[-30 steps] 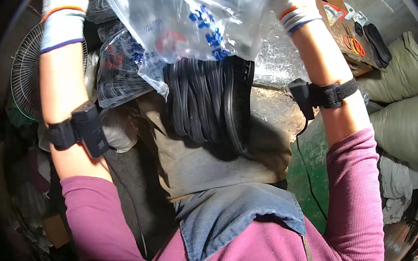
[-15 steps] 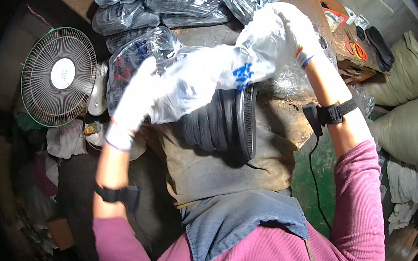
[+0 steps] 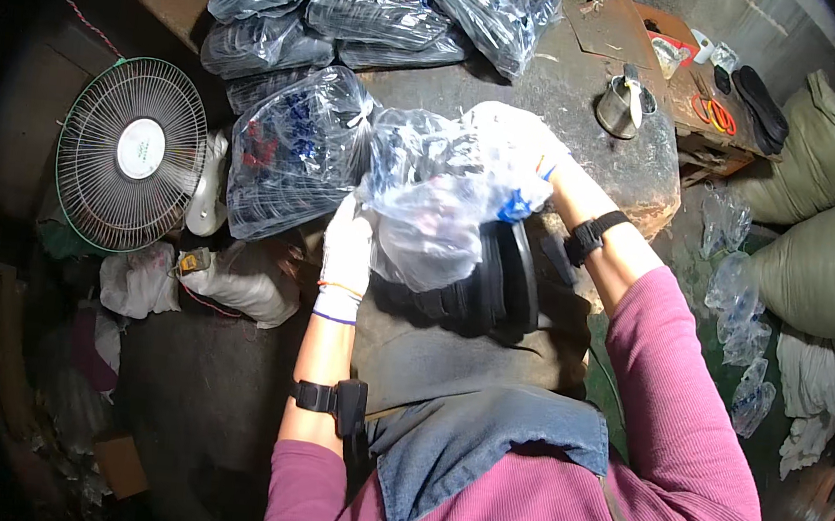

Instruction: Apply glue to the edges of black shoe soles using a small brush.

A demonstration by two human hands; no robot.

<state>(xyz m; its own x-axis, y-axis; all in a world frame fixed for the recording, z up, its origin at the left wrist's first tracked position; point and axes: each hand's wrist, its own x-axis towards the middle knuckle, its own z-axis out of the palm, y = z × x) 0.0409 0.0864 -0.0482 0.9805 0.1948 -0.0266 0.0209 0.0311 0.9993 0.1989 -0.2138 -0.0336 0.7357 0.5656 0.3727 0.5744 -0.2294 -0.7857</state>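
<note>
A clear plastic bag [image 3: 430,232] with blue printing is stretched between my gloved hands. My left hand [image 3: 347,244], in a white knit glove, grips the bag's left edge. At its far right edge, my right hand [image 3: 515,134] holds the film, its fingertips partly hidden by plastic. Below the bag, a stack of black ribbed rubber pieces, like shoe soles [image 3: 511,280], lies on its side on my lap, its left part covered by the film. Just left of the bag stands a tied, filled bag of black pieces [image 3: 297,159].
Several filled bags [image 3: 391,12] are piled at the back of the worktable [image 3: 555,83]. A metal mug [image 3: 620,107] stands at the right, with orange-handled scissors [image 3: 713,113] beyond. A fan [image 3: 136,153] is on the left. Large sacks [image 3: 824,270] stand far right.
Both hands have come down and closer together, bringing the bag lower over the black stack. My left hand moved right, uncovering the tied bag; the mug now shows.
</note>
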